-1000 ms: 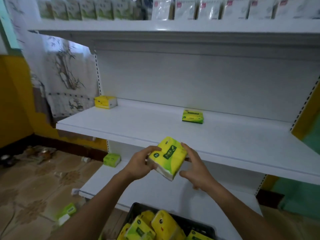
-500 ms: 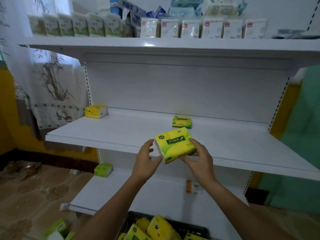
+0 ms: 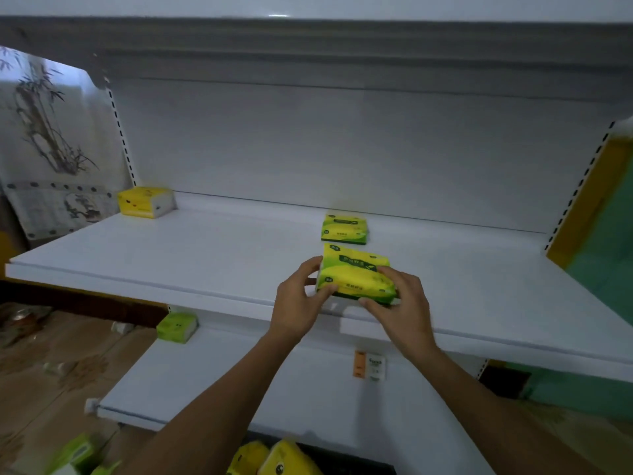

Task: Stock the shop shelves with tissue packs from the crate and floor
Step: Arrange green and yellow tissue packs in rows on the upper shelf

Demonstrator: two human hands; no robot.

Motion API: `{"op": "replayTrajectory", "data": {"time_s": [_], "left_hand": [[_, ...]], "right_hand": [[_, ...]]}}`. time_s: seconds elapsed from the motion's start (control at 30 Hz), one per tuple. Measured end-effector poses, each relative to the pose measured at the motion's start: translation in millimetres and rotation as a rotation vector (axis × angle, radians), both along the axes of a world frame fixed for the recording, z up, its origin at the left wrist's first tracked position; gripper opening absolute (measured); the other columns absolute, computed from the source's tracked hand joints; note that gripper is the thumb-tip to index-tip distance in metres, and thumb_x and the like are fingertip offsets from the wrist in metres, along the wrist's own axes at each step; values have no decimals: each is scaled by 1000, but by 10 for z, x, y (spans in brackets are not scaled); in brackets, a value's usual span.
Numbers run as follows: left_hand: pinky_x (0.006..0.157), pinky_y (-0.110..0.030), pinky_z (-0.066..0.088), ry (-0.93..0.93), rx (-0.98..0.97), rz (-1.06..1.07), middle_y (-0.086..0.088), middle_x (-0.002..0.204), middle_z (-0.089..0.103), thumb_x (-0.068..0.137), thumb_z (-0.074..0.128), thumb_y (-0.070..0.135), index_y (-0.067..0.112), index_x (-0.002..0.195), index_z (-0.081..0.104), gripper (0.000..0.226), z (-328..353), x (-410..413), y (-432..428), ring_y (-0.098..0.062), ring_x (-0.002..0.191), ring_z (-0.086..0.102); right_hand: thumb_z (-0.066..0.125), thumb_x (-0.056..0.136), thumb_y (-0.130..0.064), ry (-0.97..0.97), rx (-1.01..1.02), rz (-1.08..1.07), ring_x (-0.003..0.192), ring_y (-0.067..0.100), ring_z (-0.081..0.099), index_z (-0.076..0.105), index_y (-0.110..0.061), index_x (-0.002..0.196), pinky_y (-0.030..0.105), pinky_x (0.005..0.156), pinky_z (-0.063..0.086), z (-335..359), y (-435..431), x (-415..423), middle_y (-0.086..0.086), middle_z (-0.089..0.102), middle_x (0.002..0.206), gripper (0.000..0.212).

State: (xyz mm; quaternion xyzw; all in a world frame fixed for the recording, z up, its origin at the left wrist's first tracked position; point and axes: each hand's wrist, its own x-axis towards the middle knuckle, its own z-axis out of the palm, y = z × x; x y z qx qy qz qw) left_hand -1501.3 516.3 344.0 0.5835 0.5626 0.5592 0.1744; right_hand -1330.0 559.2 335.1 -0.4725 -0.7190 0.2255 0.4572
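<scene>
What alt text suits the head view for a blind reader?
The left hand and right hand hold a green-and-yellow tissue pack at the front of the white shelf, just in front of a matching pack. A yellow pack sits at the shelf's back left.

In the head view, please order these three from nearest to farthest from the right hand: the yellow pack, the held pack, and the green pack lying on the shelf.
1. Held pack: gripped by the right hand, at the shelf front.
2. Green pack: just behind the held one, further back.
3. Yellow pack: far left, back corner.
</scene>
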Motion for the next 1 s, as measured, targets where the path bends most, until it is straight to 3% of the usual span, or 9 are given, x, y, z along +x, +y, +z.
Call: {"op": "replayTrajectory", "data": {"time_s": [0.1, 0.2, 0.3, 0.37, 0.53, 0.8, 0.9, 1.0], "left_hand": [[81, -15, 43, 78, -61, 52, 7, 121, 59, 84, 67, 26, 21, 130, 48, 49, -49, 14, 281, -16, 107, 58], [97, -31, 37, 350, -225, 141, 2, 132, 53, 84, 62, 44, 20, 135, 43, 60, -182, -4, 435, -19, 120, 48], [98, -28, 30, 680, -269, 149, 10, 131, 53, 68, 34, 76, 27, 127, 51, 79, -363, -70, 501, -13, 123, 43], [98, -26, 26, 748, -252, 166, 18, 129, 53, 62, 22, 80, 32, 122, 55, 83, -465, -118, 543, -8, 123, 41], [90, -26, 28, 743, -144, 223, 20, 120, 58, 65, 32, 80, 34, 111, 62, 71, -548, -164, 589, -9, 115, 49], [89, -26, 30, 718, -117, 239, 18, 117, 62, 66, 39, 77, 33, 107, 65, 65, -583, -169, 593, -10, 111, 53], [91, -26, 31, 686, -121, 224, 15, 118, 62, 67, 41, 75, 30, 107, 65, 65, -578, -148, 573, -11, 113, 52], [86, -27, 41, 572, -28, 215, 10, 105, 66, 70, 53, 62, 24, 96, 69, 49, -636, -127, 452, -14, 101, 57]], "right_hand": [[79, 73, -16, -9, 8, -3, 102, 9, 47, 60, -16, 124, 6, 83, 32, -32, 385, -12, 6, 52, 117, 54], [76, 77, -17, -40, -38, -61, 110, 20, 51, 59, -11, 126, 16, 91, 34, -60, 772, -42, 11, 55, 121, 52], [67, 84, -13, -123, -94, -71, 119, 27, 50, 55, -9, 129, 24, 100, 32, -95, 1086, -160, 15, 54, 129, 47], [62, 86, -11, -174, -98, -68, 118, 30, 51, 55, -9, 130, 27, 99, 34, -121, 1234, -266, 18, 55, 128, 45], [60, 87, -19, -275, -125, -98, 114, 32, 53, 49, -11, 132, 36, 92, 42, -172, 1493, -454, 15, 57, 125, 47], [63, 83, -28, -307, -195, -183, 109, 36, 54, 44, -4, 113, 43, 83, 49, -157, 1653, -597, 16, 58, 117, 44], [68, 79, -27, -258, -195, -165, 109, 36, 53, 43, -1, 114, 42, 84, 47, -151, 1595, -577, 18, 56, 118, 49], [68, 80, -21, -133, -162, -103, 105, 34, 55, 46, -1, 113, 37, 82, 43, -150, 1394, -506, 17, 56, 115, 45]]}}
